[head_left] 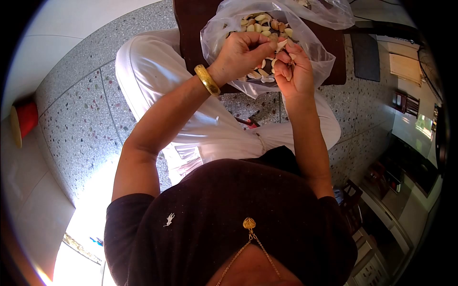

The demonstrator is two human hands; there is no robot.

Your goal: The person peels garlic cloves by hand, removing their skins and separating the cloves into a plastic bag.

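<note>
Over an open clear plastic bag, both my hands meet at a garlic clove with pale papery skin. My left hand, with a gold bangle at the wrist, pinches at the clove's side between thumb and forefinger. Thumb and fingers of my right hand are closed around the same clove, and another pale piece shows by its curled fingers. Inside the bag lie many garlic cloves, some peeled and cream, others in brownish skin. Loose skins and cloves lie below my hands.
The bag rests on a dark brown low table. Another plastic bag lies behind it. My crossed legs in white trousers are just in front. A red-handled tool lies on the speckled floor between them.
</note>
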